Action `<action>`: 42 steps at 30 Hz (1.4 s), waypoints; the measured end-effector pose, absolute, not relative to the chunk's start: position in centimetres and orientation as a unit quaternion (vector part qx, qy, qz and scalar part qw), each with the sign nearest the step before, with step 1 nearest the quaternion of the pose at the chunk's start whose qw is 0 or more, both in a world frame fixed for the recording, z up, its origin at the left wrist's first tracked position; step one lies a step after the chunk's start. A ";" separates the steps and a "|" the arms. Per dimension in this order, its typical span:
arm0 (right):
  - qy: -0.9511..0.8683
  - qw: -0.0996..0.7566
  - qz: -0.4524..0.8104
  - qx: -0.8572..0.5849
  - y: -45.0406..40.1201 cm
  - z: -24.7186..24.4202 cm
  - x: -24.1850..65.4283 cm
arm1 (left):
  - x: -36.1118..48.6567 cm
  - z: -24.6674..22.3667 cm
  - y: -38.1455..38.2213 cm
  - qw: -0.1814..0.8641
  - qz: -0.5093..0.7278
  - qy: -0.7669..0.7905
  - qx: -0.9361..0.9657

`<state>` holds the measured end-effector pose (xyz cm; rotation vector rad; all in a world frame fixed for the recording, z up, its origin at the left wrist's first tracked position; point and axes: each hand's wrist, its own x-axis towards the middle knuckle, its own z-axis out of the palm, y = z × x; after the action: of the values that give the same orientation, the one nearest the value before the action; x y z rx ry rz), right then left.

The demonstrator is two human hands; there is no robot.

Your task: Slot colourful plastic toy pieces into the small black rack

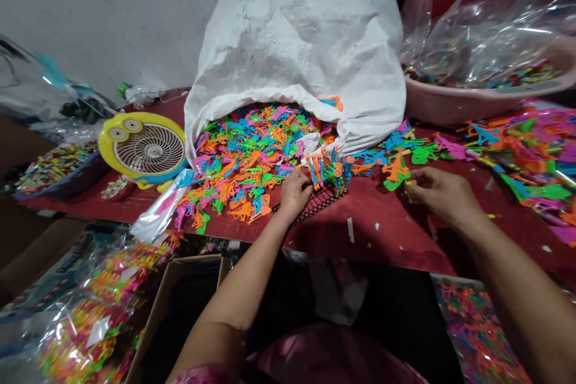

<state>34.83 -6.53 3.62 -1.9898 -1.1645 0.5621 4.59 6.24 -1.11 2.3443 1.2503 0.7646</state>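
Plastic toy pieces [252, 162] spill from sack [297, 42]; fan [146, 147] beside.

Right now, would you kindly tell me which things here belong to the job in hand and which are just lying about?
In use: left hand, right hand, black plastic mesh, coloured plastic pieces.
Lying about: yellow fan, pink basin, cardboard box.

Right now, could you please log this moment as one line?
left hand at black mesh | right hand by orange plastic piece | white woven sack open
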 end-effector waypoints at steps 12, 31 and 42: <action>-0.494 0.504 0.268 -0.656 -10.0 -0.7 22.3 | 4.2 -1.6 7.8 0.210 0.259 0.379 0.863; -0.578 0.409 0.046 -0.704 -9.6 1.2 20.3 | 4.3 -1.8 5.6 0.194 0.291 0.411 0.842; -0.607 0.405 -0.070 -0.680 -8.3 -1.0 19.6 | 4.2 -1.7 5.5 0.171 0.264 0.426 0.848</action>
<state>19.64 -8.28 -0.97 -1.7164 -1.5315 -0.1767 4.25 5.48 -1.70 2.4081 1.2098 0.7506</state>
